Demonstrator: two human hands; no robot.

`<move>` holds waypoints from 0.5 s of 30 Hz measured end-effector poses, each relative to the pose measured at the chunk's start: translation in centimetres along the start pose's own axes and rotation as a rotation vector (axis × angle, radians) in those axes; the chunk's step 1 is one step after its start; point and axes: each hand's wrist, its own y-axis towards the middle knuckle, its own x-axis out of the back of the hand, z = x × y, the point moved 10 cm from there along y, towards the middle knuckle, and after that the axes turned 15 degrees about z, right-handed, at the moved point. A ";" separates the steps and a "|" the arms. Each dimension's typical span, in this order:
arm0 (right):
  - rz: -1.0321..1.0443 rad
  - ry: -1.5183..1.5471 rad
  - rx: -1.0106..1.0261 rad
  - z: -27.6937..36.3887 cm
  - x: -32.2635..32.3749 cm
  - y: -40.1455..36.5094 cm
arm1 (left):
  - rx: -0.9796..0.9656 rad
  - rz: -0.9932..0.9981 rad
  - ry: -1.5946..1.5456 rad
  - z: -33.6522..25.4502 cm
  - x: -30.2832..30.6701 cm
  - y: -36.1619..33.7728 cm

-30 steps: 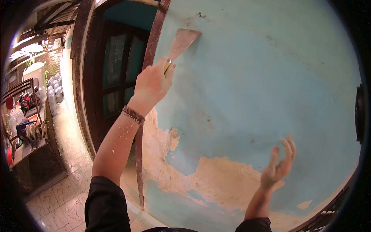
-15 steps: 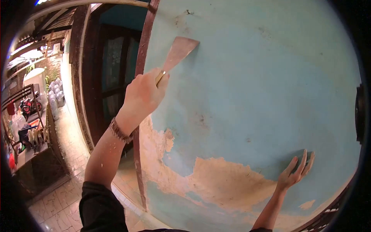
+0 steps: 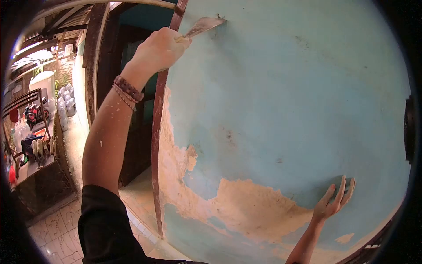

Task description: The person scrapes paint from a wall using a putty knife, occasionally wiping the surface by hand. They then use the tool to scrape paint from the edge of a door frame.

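Note:
My left hand (image 3: 161, 49) is closed around the handle of a putty knife (image 3: 205, 26), high up beside the door frame. The knife's wide, worn blade points right, its edge at a dark spot on the blue-green wall (image 3: 281, 101). Down at the lower right, my right hand (image 3: 332, 200) rests against the wall with its fingers spread, holding nothing. Between the hands, lower down, a bare tan patch (image 3: 259, 209) shows where the paint is gone. Its ragged edge runs up the left side of the wall.
A dark red door frame (image 3: 157, 176) borders the wall on the left, with a dark wooden door (image 3: 132, 145) beyond it. Farther left stand a cluttered table (image 3: 37, 169) and several plastic bottles (image 3: 67, 100). A tiled floor (image 3: 57, 229) lies below.
My left hand has moved up with the putty knife, and the blade has tilted flatter, reaching the dark spot near the top. My right hand stays at nearly the same place on the wall.

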 end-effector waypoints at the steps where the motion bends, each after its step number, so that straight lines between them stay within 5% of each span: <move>1: 0.010 -0.004 -0.002 -0.2 0.1 0.0 | 0.001 0.000 -0.001 0.8 -0.5 -0.2; 3: 0.031 -0.005 0.002 -1.1 0.4 0.0 | -0.120 -0.014 -0.001 1.8 -3.1 -2.0; 5: 0.060 -0.021 -0.001 -1.8 0.1 -0.5 | 0.034 0.033 0.001 2.4 -4.6 -4.9; 10: 0.025 -0.006 0.020 -1.3 0.5 0.2 | 0.031 0.088 0.022 2.6 -1.3 -2.9; 15: 0.007 0.043 -0.035 -1.8 0.3 0.3 | 0.029 0.016 -0.025 4.6 -6.5 -7.1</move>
